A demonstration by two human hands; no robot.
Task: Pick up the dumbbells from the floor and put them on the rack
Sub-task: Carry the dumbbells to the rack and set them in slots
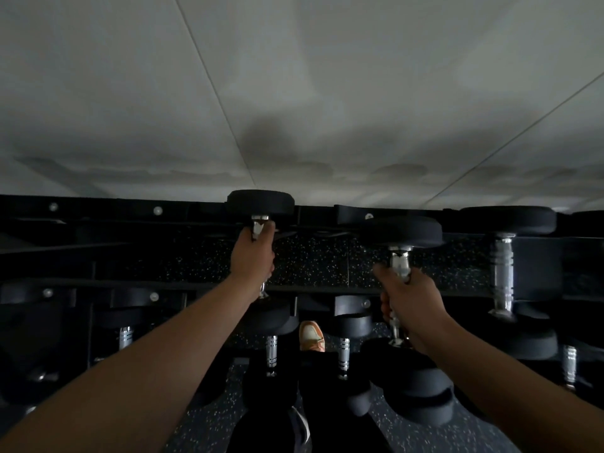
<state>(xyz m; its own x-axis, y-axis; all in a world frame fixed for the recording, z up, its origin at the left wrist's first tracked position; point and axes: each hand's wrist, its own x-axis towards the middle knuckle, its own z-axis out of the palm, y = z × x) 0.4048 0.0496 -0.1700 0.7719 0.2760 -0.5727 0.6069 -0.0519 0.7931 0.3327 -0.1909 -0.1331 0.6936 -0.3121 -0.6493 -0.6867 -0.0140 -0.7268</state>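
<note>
A pale wall [294, 76] fills the upper half of the frame, crossed by two thin seams and smudged with soft shadows. Below it the black rack [98, 207] runs the full width, so dark that its tiers are hard to separate; only a few bright bolt heads and chrome handles stand out. Speckled floor [327, 263] shows through the gap between the rails and again at the bottom centre.

Two bare forearms reach up from the lower corners, cut off by the frame edges. The left hand [253, 256] is wrapped tight round the chrome handle of a left dumbbell [260, 201], whose far head sits at the top rail at centre frame while its near head is partly hidden under the wrist. The right hand [410, 305] is clenched round the handle of a right dumbbell [403, 232], right of centre, its far head just short of the top rail and its near head merging with dark shapes below.

A larger racked dumbbell [503, 273] lies at the right, just beside the right-hand one. Smaller dumbbells on the lower tier are mostly lost in shadow. An orange-and-white shoe [312, 336] shows between them at lower centre
</note>
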